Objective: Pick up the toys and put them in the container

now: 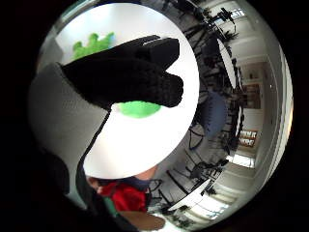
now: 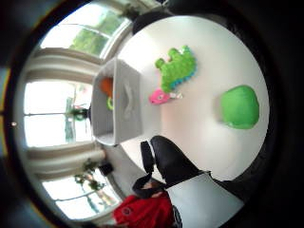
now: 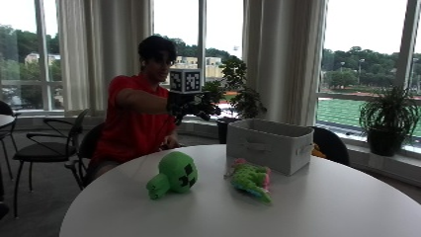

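My gloved right hand [image 3: 186, 106] hangs in the air above the table's far side, left of the white fabric container [image 3: 270, 144], with nothing in it. Its fingers [image 1: 130, 72] stretch out loosely across the little finger side palm view, and the thumb [image 2: 168, 159] shows in the other. A green block-headed plush [image 3: 172, 175] lies on the round white table [image 3: 315, 212]. A green dinosaur toy [image 3: 251, 178] lies beside it, with a small pink toy [image 2: 159, 96] against it near the container [image 2: 118, 102]. An orange toy [image 2: 107, 85] and a green ring lie inside the container.
The container stands at the table's far edge near the windows. Potted plants [image 3: 388, 118] line the window sill. Empty chairs [image 3: 49, 143] stand to the left of the table. The person's bare hand rests at the table edge [image 3: 172, 143].
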